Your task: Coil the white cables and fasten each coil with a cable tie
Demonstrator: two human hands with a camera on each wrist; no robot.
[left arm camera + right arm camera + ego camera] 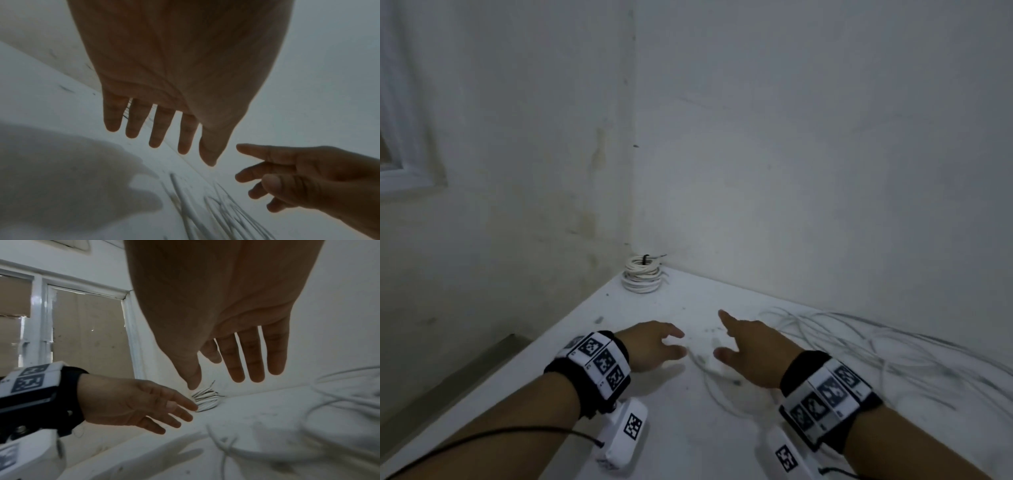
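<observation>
A stack of coiled white cables [643,274] [205,400], the top coil bound with a dark tie [646,259], stands in the far corner of the white table [681,428]. Loose white cables [859,346] [339,402] [216,211] sprawl over the right side, with one strand [705,373] running between my hands. My left hand [654,346] [164,129] [144,407] hovers open and empty over the table. My right hand [750,346] [236,361] [287,178] hovers open beside it, fingers spread, above that strand.
Two white walls meet behind the coils at the corner [631,171]. A window frame [400,171] [82,321] is on the left. The table's left edge [482,383] drops off beside my left forearm.
</observation>
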